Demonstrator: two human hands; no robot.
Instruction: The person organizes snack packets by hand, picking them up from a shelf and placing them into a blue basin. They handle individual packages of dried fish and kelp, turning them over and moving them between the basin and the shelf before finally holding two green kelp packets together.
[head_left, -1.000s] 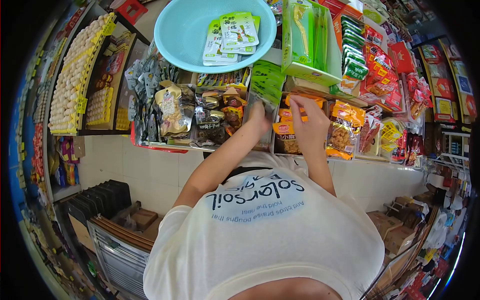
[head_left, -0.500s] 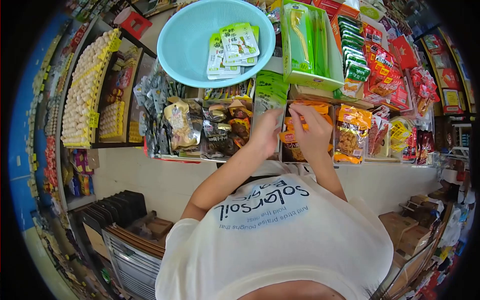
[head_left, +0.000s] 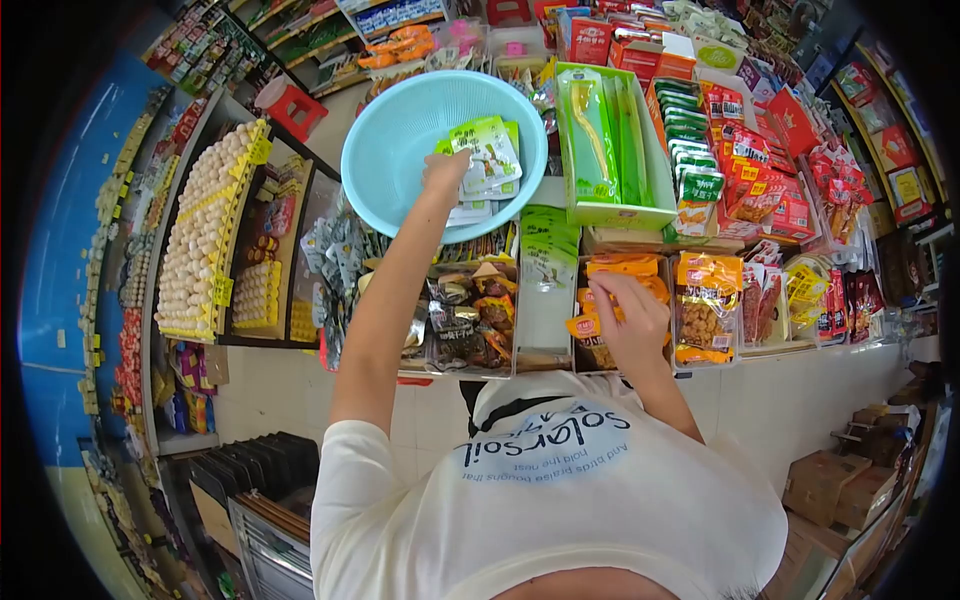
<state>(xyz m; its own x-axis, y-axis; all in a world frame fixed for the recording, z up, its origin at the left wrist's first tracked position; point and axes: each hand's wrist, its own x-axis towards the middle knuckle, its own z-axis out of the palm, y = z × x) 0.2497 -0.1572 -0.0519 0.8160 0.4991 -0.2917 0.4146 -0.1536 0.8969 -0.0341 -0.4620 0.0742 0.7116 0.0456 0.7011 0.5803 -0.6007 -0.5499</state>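
Observation:
My left hand [head_left: 447, 172] reaches into the light blue plastic basket [head_left: 385, 120], its fingers closed at the left edge of the green and white packets [head_left: 490, 158]. The packets lie overlapped on the basket's right side. Lower right, my right hand [head_left: 632, 318] hovers over the bin of orange packets [head_left: 625, 265], fingers loosely bent and apart, with nothing visible in them. Between the two hands, a narrow clear bin [head_left: 545, 335] holds more green packets [head_left: 549, 245] toward its far end.
Bins of dark snack packs [head_left: 460, 325] and orange nut bags [head_left: 708, 305] line the near edge. A green box [head_left: 655, 180] stands right of the basket. Egg trays [head_left: 210, 235] are at left, with a red stool [head_left: 290, 108] behind. Cardboard boxes [head_left: 825, 485] sit at lower right.
My left hand has moved from the green packet bin up into the basket and closed at the packets. My right hand stays over the orange packets, fingers more apart. The view has shifted.

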